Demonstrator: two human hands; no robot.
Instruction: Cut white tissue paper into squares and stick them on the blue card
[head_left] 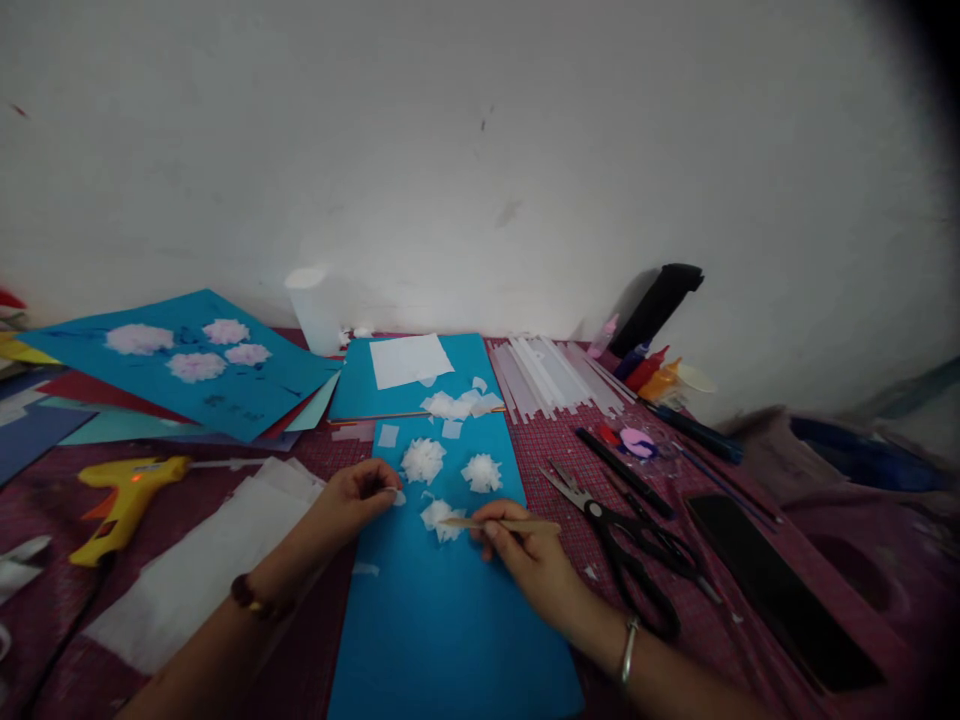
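A blue sheet of paper point(442, 640) lies before me, with white tissue-paper flowers point(423, 460) on its upper half. Between the thumb and fingers of my left hand point(367, 492) is a small piece of white tissue paper point(398, 496), held over the sheet's left edge. My right hand point(525, 550) grips a thin wooden stick point(517, 525), whose tip meets the lowest flower point(442, 520). More loose tissue squares point(457, 404) are heaped just beyond the flowers.
A yellow glue gun point(127, 495) and stacked white tissue point(202, 560) lie at left. Behind them is a blue sheet with pinkish flowers point(196, 367). Scissors point(622, 530), glue sticks point(555, 375) and a black strip point(780, 590) occupy the right side. A wall point(480, 180) closes the back.
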